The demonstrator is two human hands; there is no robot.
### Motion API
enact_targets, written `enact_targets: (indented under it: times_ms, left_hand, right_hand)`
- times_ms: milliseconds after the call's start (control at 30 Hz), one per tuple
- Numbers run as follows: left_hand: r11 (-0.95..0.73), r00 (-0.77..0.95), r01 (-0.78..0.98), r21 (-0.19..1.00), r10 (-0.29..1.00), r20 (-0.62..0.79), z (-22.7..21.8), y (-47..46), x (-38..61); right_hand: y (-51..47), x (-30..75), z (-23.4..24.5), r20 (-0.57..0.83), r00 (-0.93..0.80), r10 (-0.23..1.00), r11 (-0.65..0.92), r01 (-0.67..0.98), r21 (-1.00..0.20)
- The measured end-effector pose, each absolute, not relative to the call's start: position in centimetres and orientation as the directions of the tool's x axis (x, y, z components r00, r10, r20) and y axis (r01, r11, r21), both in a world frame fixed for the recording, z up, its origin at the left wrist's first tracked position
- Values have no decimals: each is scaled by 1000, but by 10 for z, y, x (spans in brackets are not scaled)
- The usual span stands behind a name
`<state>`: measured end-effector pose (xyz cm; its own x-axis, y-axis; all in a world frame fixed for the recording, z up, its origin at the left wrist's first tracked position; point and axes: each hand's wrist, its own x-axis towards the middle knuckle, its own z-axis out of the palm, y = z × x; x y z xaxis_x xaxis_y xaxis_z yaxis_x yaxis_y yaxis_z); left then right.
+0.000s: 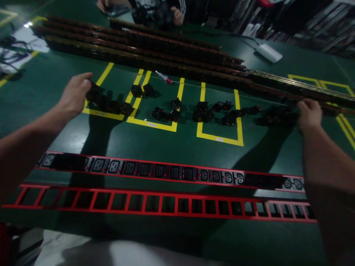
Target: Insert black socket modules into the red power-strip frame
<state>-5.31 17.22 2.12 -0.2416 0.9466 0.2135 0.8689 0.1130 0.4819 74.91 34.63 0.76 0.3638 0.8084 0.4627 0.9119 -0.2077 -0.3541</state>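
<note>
My left hand [74,94] reaches to the left end of a cluster of black socket modules [111,105]. Its fingers are closed at a dark module on the cluster's edge. Far to the right, my right hand [310,115] has its fingers curled down at another group of dark modules [276,117]; its fingertips are hidden. Closer to me lies a long red-edged strip [161,171] with black sockets in a row and some dark gaps between them. In front of it, a red frame [176,202] shows a row of rectangular openings.
Loose black modules [203,111] lie among yellow tape outlines [240,118] on the green table [166,147]. Behind them is a red-and-clear screwdriver [164,77], then stacked long dark rails [144,51]. A white box [269,53] stands back right. Another person's hand [177,16] shows across the table.
</note>
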Motion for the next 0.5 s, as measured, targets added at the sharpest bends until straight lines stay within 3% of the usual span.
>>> enact_targets:
  times_ms: [67,133,500]
  left_hand:
    - [76,-216,858,508,950,223,17,178,-45]
    - [36,-191,852,522,950,245,14,183,-39]
    - [-249,136,830,498,958,252,-3,221,16]
  right_hand:
    - [348,731,15,306,367,879,-163,833,-529]
    - [345,710,19,203,291,935,-103,771,-628]
    - [332,526,-26,129,140,982,22,588,-808]
